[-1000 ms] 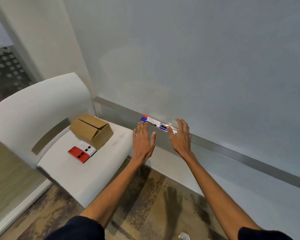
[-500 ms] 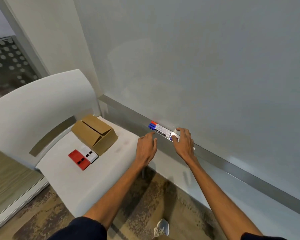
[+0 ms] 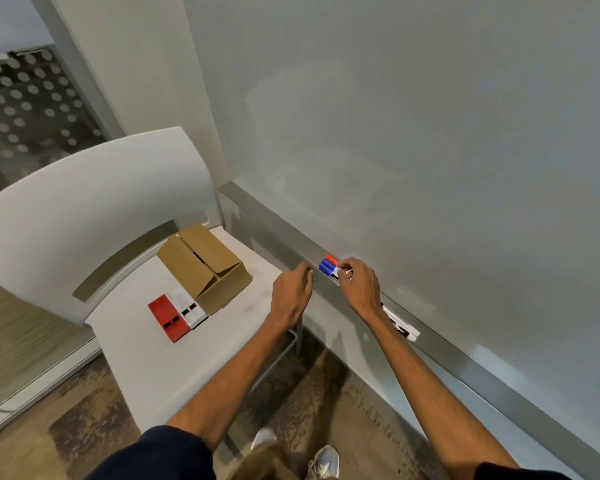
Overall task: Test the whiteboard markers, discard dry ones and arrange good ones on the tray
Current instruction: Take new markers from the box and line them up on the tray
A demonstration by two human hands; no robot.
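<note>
head view: caught the right hand [image 3: 359, 289] a little to 5 o'clock of centre, fingers curled over and pinching a bundle of markers [image 3: 328, 265]; saw blue and red caps poking out at the hand's 10 o'clock; found that bundle lying on the tray [image 3: 465, 362], the metal ledge running under the whiteboard [image 3: 430, 133] from 11 o'clock down to 4 o'clock; spotted another white marker [image 3: 400, 325] on the same ledge, just past the right wrist at its 4 o'clock, apart from the bundle.

placed the left hand [image 3: 291, 292] at 9 o'clock of the right one, near it but not touching; noted its fingers loosely curled with nothing held, knuckles close to the tray's front edge; could not tell whether they touched the metal.

made out a white chair [image 3: 84, 209] at 9 o'clock of the hands, with an open cardboard box [image 3: 205, 268] on its seat; noted a red box [image 3: 168, 318] and a white box [image 3: 187, 306] side by side, touching, at the carton's 7 o'clock; glimpsed shoes [image 3: 323, 462] on the patterned carpet at 6 o'clock.
</note>
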